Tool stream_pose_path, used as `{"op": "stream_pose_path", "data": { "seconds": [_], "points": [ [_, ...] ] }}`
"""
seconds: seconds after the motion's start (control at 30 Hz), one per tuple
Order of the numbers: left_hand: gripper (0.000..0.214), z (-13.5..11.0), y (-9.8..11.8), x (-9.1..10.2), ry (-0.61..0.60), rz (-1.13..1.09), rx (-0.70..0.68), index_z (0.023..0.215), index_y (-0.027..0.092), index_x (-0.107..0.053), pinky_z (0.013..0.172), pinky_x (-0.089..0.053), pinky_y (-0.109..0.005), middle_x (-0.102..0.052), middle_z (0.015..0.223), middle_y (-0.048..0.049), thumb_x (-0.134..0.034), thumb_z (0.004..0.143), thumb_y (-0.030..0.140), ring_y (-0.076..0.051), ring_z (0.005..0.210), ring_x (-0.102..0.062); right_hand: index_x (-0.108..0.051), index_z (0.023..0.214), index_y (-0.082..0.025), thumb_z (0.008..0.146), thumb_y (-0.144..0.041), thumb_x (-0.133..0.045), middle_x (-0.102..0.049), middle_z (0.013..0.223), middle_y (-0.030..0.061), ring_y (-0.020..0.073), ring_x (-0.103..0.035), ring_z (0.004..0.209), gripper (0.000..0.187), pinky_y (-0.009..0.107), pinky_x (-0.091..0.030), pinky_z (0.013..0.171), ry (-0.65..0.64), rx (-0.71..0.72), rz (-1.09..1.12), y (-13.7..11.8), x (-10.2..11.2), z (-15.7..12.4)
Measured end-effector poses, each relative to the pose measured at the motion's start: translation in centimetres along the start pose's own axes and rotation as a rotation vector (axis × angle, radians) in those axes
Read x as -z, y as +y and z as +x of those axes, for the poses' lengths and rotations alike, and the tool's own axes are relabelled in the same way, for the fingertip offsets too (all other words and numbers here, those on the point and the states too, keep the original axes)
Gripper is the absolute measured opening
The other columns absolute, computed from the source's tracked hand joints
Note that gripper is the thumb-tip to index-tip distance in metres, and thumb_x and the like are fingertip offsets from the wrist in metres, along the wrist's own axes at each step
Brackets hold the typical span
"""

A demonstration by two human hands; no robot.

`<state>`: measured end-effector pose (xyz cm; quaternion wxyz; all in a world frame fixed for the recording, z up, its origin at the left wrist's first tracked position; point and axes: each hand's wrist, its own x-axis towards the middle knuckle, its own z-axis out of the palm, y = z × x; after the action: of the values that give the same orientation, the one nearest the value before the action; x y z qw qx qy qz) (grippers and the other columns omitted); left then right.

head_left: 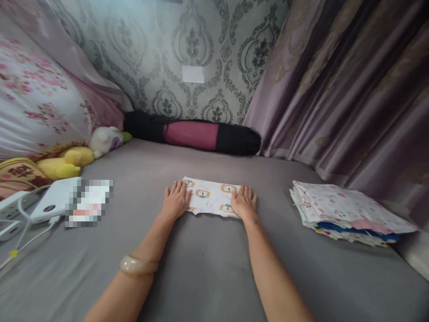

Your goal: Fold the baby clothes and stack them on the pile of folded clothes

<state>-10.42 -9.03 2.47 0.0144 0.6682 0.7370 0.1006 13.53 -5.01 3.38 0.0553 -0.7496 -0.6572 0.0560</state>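
Note:
A small white piece of printed cloth point(212, 199), patterned with orange and teal figures, lies flat on the grey bed sheet point(208, 268). It looks like a folded child's garment; its exact kind I cannot tell. On its left end rests my left hand point(176, 200), palm down with the fingers stretched out. My right hand point(244, 201) lies flat on the opposite end, fingers spread. Both palms cover the cloth's outer edges, and its middle shows between them.
To the right sits a stack of folded cloths point(348, 210). A long black and maroon bag point(191, 134) lies along the wall. At left are a white power bank point(55, 201) with cables, a blurred flat item point(90, 201), a yellow plush toy point(67, 163) and a white plush toy point(104, 139).

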Motion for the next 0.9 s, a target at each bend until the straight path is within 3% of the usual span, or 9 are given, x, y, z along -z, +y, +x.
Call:
{"op": "stream_pose_path", "data": {
  "seconds": [0.27,0.4,0.5,0.63,0.9],
  "points": [
    [0.055,0.0,-0.3,-0.1,0.019,-0.029,-0.011,0.143,0.014,-0.036,0.111,-0.022,-0.057,-0.033,0.151,-0.0131,-0.022,0.097,0.040,-0.030,0.141,-0.026,-0.029,0.146,-0.002,0.098,-0.038,-0.016,-0.023,0.154,0.0165,0.0273,-0.015,0.143,0.061,0.052,-0.009,0.113,0.018,0.011,-0.009,-0.2,0.4,-0.2],
    [0.054,-0.3,0.6,0.4,0.139,-0.007,-0.089,0.140,0.014,-0.042,0.113,-0.018,-0.056,-0.037,0.149,-0.0136,-0.020,0.098,0.040,-0.029,0.141,-0.027,-0.033,0.145,-0.004,0.098,-0.035,-0.019,-0.022,0.155,0.0145,0.0254,-0.013,0.144,0.058,0.047,-0.006,0.115,0.097,0.189,-0.009,-1.1,0.9,-0.7],
    [0.054,-0.6,1.9,0.4,0.183,-0.004,-0.223,0.137,0.016,-0.047,0.116,-0.016,-0.051,-0.041,0.147,-0.0127,-0.019,0.098,0.042,-0.026,0.141,-0.028,-0.033,0.146,-0.008,0.098,-0.035,-0.019,-0.024,0.155,0.0125,0.0236,-0.016,0.144,0.056,0.045,-0.009,0.115,0.044,0.305,0.016,-1.9,0.6,-0.9],
    [0.052,-1.0,3.0,-0.3,0.116,-0.022,-0.317,0.136,0.021,-0.048,0.115,-0.018,-0.049,-0.042,0.147,-0.0101,-0.024,0.098,0.046,-0.025,0.140,-0.030,-0.034,0.146,-0.014,0.099,-0.037,-0.019,-0.026,0.154,0.0109,0.0237,-0.018,0.143,0.055,0.047,-0.009,0.114,-0.016,0.320,0.018,-2.2,-0.2,-0.9],
    [0.052,-1.1,2.9,-0.2,0.028,-0.031,-0.302,0.138,0.018,-0.044,0.114,-0.019,-0.051,-0.038,0.149,-0.0120,-0.026,0.098,0.045,-0.026,0.142,-0.026,-0.034,0.146,-0.014,0.098,-0.037,-0.023,-0.026,0.155,0.0108,0.0232,-0.017,0.143,0.054,0.046,-0.008,0.115,-0.035,0.305,0.006,-2.0,-0.3,-0.8]
  ]
}}
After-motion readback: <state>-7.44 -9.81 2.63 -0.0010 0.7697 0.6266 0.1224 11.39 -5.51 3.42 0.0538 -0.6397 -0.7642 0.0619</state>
